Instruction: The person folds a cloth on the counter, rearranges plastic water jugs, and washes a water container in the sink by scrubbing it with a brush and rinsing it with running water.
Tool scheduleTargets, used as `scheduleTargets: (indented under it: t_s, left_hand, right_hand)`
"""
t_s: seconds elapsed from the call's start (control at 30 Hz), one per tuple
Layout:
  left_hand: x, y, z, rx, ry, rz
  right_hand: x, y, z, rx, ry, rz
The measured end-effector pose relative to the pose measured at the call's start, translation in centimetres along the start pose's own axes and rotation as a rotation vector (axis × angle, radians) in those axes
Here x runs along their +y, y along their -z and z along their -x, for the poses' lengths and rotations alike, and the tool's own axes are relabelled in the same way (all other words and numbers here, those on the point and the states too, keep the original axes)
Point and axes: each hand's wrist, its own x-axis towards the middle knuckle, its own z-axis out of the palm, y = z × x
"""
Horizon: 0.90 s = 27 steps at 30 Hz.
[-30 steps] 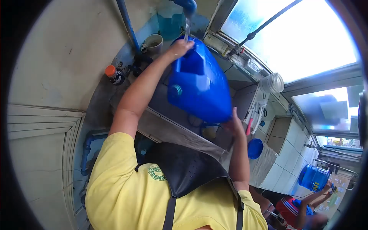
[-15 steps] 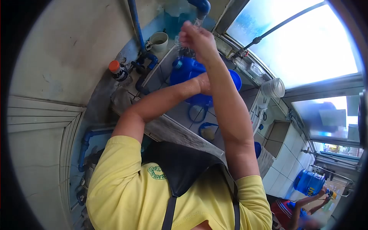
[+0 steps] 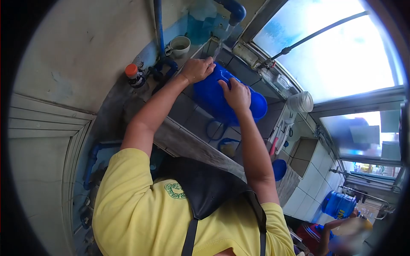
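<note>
A large blue plastic container lies tilted in the tiled sink. Water runs from a blue pipe beside its upper end. My left hand holds that end, fingers curled over the edge near the stream. My right hand grips the container's upper side, its thumb apart from the fingers. Below the container, on the sink floor, are a blue loop and a blue-edged item with a yellowish pad. The container's underside is hidden.
A mug and an orange-capped bottle stand on the left ledge. To the right are a clear jar, utensils and a blue bowl. Another person is at the lower right, near a big blue water bottle.
My right hand has come down from the water stream onto the container. My left hand has moved up and left to its upper end; my arms are uncrossed. The container has turned.
</note>
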Motion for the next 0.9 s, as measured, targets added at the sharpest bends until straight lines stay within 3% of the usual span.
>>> scheduleTargets:
  t_s: [0.1, 0.13, 0.27, 0.3, 0.43, 0.63, 0.77, 0.9]
  left_hand:
    - [2.1, -1.0, -3.2, -0.252, 0.27, -0.103]
    - [2.9, -0.1, -4.2, -0.249, 0.263, -0.101]
    - [5.3, 4.3, -8.4, -0.822, 0.622, 0.183]
    - [4.8, 4.2, -8.8, -0.822, 0.61, 0.18]
    - [0.2, 1.8, -7.7, -0.7, 0.37, 0.732]
    - [-1.9, -1.1, -4.5, -0.594, 0.343, 1.219]
    - [-1.0, -1.8, -4.5, -0.565, 0.724, 1.279]
    - [-1.5, -2.8, -3.0, -0.432, 0.697, 1.389]
  right_hand:
    - [-0.2, -1.6, 0.8, 0.174, -0.148, 0.023]
    - [-0.2, -1.5, 0.9, 0.179, -0.152, 0.025]
    - [0.0, -1.2, 1.7, 0.198, -0.203, 0.053]
    - [0.0, -0.9, 1.6, 0.205, -0.211, 0.054]
    - [0.6, -0.2, 1.7, 0.144, -0.221, 0.012]
    - [1.0, 0.2, 1.0, 0.062, -0.257, 0.043]
    - [0.6, 0.5, 1.2, 0.081, -0.266, 0.051]
    - [0.3, 0.7, 1.1, 0.077, -0.278, 0.047]
